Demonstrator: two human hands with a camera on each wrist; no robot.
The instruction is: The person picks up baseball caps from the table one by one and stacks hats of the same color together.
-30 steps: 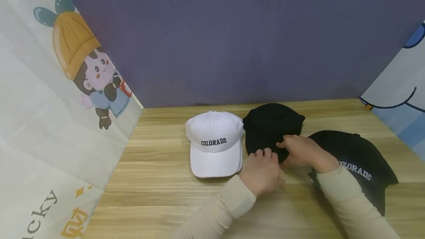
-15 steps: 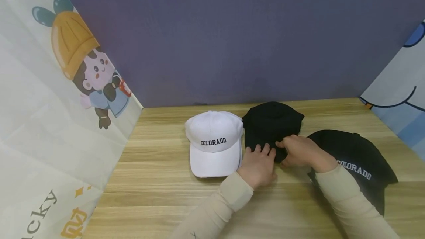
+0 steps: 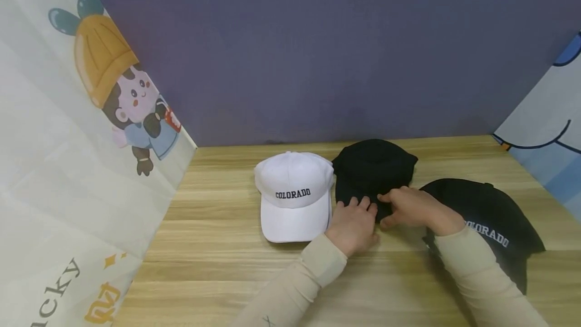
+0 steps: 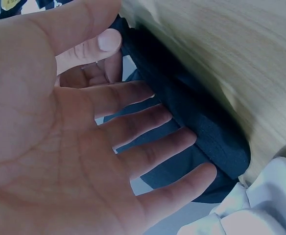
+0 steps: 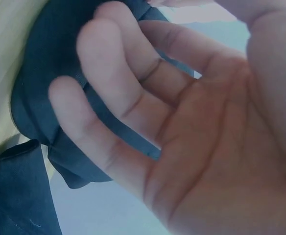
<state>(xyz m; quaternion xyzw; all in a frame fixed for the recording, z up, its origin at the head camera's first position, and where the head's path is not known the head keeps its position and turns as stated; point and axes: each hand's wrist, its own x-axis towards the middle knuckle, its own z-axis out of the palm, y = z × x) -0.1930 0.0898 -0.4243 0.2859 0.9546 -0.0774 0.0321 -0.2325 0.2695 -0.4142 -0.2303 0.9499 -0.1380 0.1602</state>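
Note:
A plain-looking black baseball cap [image 3: 374,165] lies on the wooden table, its brim toward me. My left hand [image 3: 355,226] has its fingertips at the front of that brim, fingers spread and nearly straight in the left wrist view. At the brim's right corner is my right hand [image 3: 410,208], thumb and fingers apart; the right wrist view has its fingers [image 5: 101,63] loosely bent in front of the black cloth. Left of this cap sits a white baseball cap [image 3: 292,180] lettered COLORADO. Another black COLORADO cap [image 3: 487,216] lies partly behind my right forearm.
The wooden table [image 3: 204,266] backs onto a dark purple-grey panel [image 3: 317,54]. A pale printed sheet [image 3: 45,165] with a cartoon figure rises on the left, and another printed sheet [image 3: 540,130] stands on the right.
My left hand has shifted slightly left and forward, its fingers straightening over the brim. My right thumb has come away from the brim's corner. The caps stay almost in place.

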